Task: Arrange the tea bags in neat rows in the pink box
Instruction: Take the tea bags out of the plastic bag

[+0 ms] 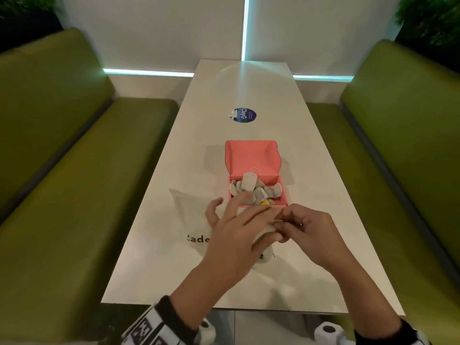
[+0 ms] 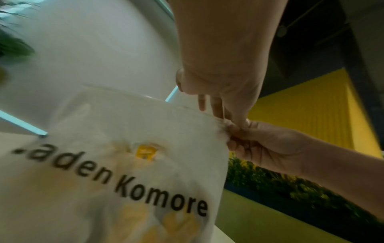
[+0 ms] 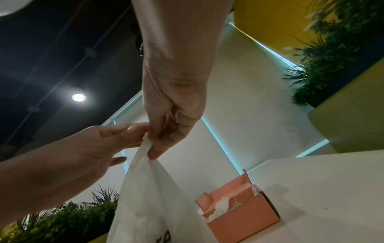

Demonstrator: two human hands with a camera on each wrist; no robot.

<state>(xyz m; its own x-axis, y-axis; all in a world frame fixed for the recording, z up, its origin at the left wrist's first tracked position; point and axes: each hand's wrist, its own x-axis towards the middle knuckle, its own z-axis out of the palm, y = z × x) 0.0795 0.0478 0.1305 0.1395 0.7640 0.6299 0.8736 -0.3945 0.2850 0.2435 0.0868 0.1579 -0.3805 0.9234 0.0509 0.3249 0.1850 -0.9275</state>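
Right hand (image 1: 308, 227) pinching white bag (image 1: 184, 210) rim, left hand (image 1: 236, 232) spread beside; tea bags (image 1: 249, 186) in pink box (image 1: 251, 158)

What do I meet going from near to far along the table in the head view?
bag → pink box → blue sticker

A white plastic bag (image 2: 97, 125) lettered "aden Komore" fills the frame, a yellow tag (image 2: 145, 152) showing faintly through it. The left hand (image 2: 220, 82) reaches down to the bag's top edge, where the right hand (image 2: 264, 144) pinches the rim. A yellow wall (image 2: 311, 111) and a green bench (image 2: 259, 218) lie behind.
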